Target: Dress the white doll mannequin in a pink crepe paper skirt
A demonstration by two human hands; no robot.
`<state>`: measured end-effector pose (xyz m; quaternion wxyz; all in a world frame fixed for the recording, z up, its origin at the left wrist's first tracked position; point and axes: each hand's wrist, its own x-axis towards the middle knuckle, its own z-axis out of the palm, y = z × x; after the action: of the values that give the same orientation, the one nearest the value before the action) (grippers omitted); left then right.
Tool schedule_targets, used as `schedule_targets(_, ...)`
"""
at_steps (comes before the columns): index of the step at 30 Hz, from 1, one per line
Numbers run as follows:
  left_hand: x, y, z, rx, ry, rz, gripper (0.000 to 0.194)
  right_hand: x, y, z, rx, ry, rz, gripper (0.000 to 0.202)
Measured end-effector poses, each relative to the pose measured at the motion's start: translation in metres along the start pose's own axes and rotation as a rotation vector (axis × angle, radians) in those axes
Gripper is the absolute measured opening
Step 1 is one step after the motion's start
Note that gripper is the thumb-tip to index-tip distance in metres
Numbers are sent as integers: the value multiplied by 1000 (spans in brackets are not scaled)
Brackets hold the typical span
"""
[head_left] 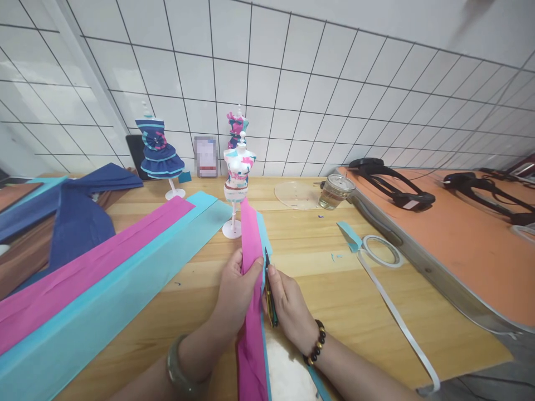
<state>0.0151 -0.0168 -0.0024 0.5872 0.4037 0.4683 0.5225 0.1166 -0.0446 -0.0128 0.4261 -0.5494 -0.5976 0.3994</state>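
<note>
My left hand (pixel 236 289) pinches a folded pink and light-blue strip (pixel 253 345), paper-like, between thumb and fingers. The strip runs from near the small stand toward my body. Pressed against its blue right edge are small scissors (pixel 270 298) with dark pointed blades and gold-coloured handles, and my right hand (pixel 288 301) is closed on them. The fingers partly hide the handles. Just beyond both hands stands a white mini dress form (pixel 239 172) with pink and blue scraps on its bust.
Long pink and blue sheets (pixel 137 278) and dark blue material (pixel 79 223) lie left. Behind are a blue-dressed form (pixel 156 145), another form (pixel 237 125) and a phone (pixel 206 157). Rightward are a glass (pixel 335 192), a tape roll (pixel 382 250) and black devices (pixel 393 184) on an orange surface.
</note>
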Motion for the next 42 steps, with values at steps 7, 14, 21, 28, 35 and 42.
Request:
schedule_targets(7, 1, -2, -1, 24, -8, -3, 23, 2, -1, -1, 4, -5, 12, 43)
schedule_targets(14, 1, -3, -1, 35, 5, 18, 22, 0, -3, -1, 14, -20, 14, 44)
schedule_targets(21, 2, -4, -2, 66, 9, 50, 22, -1, -5, -1, 1, -42, 31, 47)
schedule_targets(28, 1, -2, -1, 63, 10, 54, 21, 0, -5, -1, -2, -31, 34, 47)
schedule_targets(35, 0, -1, 0, 67, 12, 40, 23, 0, -3, 0, 10, -25, 37, 47)
schedule_targets(42, -3, 2, 1, 33, 47, 12, 24, 1, -4, -1, 35, -19, 12, 46)
